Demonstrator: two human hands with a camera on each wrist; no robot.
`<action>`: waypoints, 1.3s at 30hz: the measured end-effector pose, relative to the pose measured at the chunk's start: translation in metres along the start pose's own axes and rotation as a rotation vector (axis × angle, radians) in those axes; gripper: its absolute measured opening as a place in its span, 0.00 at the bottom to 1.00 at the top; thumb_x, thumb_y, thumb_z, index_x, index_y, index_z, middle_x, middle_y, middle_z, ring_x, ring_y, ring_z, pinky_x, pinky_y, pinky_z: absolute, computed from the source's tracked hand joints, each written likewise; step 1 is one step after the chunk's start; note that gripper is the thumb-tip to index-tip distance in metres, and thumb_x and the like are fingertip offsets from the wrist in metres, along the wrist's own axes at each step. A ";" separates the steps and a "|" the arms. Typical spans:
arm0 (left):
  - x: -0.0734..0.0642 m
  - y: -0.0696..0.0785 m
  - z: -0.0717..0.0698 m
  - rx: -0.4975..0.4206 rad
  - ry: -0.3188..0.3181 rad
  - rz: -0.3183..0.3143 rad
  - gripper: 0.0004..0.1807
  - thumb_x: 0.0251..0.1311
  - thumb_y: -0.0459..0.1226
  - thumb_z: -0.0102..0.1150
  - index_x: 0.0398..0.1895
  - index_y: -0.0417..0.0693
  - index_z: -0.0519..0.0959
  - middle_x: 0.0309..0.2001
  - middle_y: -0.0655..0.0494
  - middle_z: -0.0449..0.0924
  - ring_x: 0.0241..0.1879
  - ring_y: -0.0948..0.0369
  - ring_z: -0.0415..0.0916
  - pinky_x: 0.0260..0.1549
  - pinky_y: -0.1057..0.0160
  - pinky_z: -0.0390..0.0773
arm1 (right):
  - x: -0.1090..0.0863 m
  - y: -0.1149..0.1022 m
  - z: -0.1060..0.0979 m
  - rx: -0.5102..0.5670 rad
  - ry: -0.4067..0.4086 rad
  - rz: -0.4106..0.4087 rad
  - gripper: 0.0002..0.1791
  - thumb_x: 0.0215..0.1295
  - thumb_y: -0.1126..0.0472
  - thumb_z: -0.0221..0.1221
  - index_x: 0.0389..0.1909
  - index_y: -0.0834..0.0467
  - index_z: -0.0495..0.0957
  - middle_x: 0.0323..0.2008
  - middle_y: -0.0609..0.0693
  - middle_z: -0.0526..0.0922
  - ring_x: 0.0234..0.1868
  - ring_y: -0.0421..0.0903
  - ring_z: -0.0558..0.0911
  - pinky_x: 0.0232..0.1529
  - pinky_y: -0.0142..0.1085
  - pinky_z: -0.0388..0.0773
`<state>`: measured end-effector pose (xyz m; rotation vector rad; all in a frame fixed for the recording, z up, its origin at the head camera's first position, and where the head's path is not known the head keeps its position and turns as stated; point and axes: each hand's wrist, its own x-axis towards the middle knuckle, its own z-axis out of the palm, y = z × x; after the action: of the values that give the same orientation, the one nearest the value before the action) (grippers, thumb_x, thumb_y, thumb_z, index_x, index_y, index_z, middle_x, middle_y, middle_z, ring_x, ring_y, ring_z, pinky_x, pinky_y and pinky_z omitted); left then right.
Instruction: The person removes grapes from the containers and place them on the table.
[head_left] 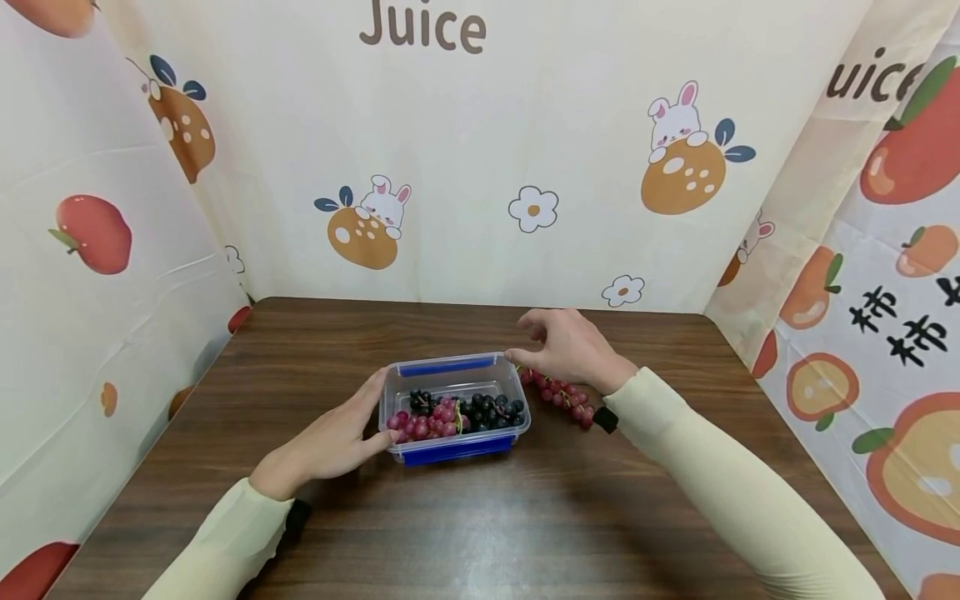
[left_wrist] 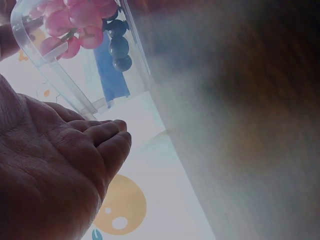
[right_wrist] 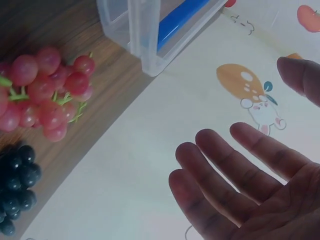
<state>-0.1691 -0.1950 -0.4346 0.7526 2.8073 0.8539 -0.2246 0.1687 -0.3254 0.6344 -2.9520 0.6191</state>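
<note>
My left hand (head_left: 330,437) rests against the left side of a clear plastic food container (head_left: 459,446) with blue clips, its thumb at the near left corner of the rim. In the left wrist view its fingers (left_wrist: 112,145) stretch loosely along the outside wall. Inside the container lie a bunch of red grapes (head_left: 429,425) and dark grapes (head_left: 491,410). My right hand (head_left: 566,346) hovers at the far right corner, holding nothing, fingers (right_wrist: 220,160) spread and slightly bent. Below it on the table lies another bunch of red grapes (head_left: 562,396).
In the right wrist view, a bunch of dark grapes (right_wrist: 17,180) lies beside the loose red ones; my right arm hides it in the head view. The brown wooden table (head_left: 450,533) ends at a printed cloth backdrop (head_left: 465,150), with cloth on both sides as well.
</note>
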 end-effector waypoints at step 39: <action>0.000 0.001 0.000 -0.006 0.003 0.000 0.53 0.71 0.59 0.55 0.84 0.49 0.36 0.83 0.46 0.37 0.78 0.45 0.51 0.71 0.40 0.59 | 0.008 -0.052 0.045 0.002 -0.264 -0.272 0.33 0.63 0.40 0.68 0.66 0.50 0.78 0.57 0.50 0.84 0.56 0.48 0.82 0.54 0.46 0.80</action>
<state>-0.1687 -0.1943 -0.4339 0.7511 2.8062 0.8633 -0.2098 0.1047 -0.3467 1.1760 -3.0126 0.5491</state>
